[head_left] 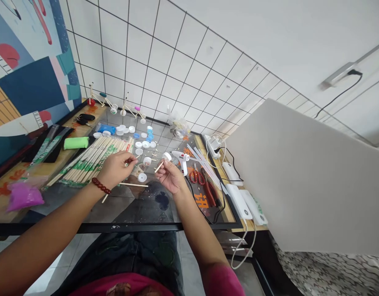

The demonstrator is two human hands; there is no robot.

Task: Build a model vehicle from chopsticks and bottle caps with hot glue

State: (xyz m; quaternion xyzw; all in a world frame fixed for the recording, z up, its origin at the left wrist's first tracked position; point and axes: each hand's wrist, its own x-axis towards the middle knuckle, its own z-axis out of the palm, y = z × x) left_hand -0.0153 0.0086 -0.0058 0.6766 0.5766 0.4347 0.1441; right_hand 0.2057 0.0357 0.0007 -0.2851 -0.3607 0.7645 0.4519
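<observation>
My left hand (pixel 117 167), with a red bead bracelet (pixel 101 186) at its wrist, has its thumb and fingertips pinched together over the glass table top; a tiny thin piece seems to show at the tips, too small to name. To its right, my right hand (pixel 169 176) grips a white bottle cap (pixel 167 156) with a short wooden stick (pixel 159 166) pointing down and left from it. White caps (pixel 142 177) lie between and beyond the hands. A glue gun (pixel 181 160) rests just past my right hand. One loose stick (pixel 134 185) lies below my left hand.
Packed chopsticks (pixel 87 164) lie at left, near green clay (pixel 76 142) and a purple bag (pixel 24 196). Stick-and-cap structures (pixel 126 107) stand at the back. Red scissors (pixel 197 176), pliers (pixel 210 192), glue sticks (pixel 204 166) and power strips (pixel 239 200) are at right.
</observation>
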